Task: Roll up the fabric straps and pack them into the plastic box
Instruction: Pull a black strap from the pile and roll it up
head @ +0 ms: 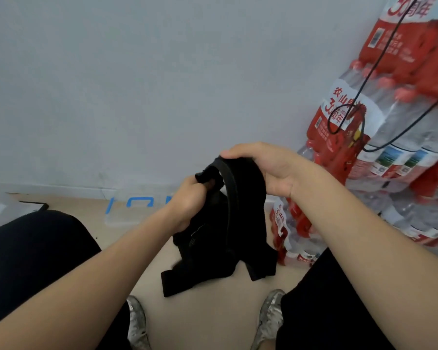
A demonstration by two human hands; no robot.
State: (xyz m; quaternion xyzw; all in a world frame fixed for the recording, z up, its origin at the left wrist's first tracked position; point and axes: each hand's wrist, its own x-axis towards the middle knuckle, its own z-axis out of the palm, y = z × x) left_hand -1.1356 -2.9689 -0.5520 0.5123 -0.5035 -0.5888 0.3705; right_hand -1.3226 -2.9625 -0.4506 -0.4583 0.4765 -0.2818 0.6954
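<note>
Black fabric strap (243, 223) held in air between knees, above floor (213, 314).
Left-hand grip (187, 205): fingers curled, pinching strap's upper end.
Right-hand grip (268, 168): fingers curled over top fold, strap draped beneath.
Long axis runs top to bottom of view; loose tails hang down-left, toward floor.
Plastic box (127, 215) on floor by wall, beyond left hand, partly hidden.
Risks, as judgement: dangling tails may twist, making roll crooked or slack; fold may slip off right fingers and drop.

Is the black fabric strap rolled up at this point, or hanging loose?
Hanging loose: the black fabric strap drapes from the left hand and right hand, its ends dangling unrolled.
</note>
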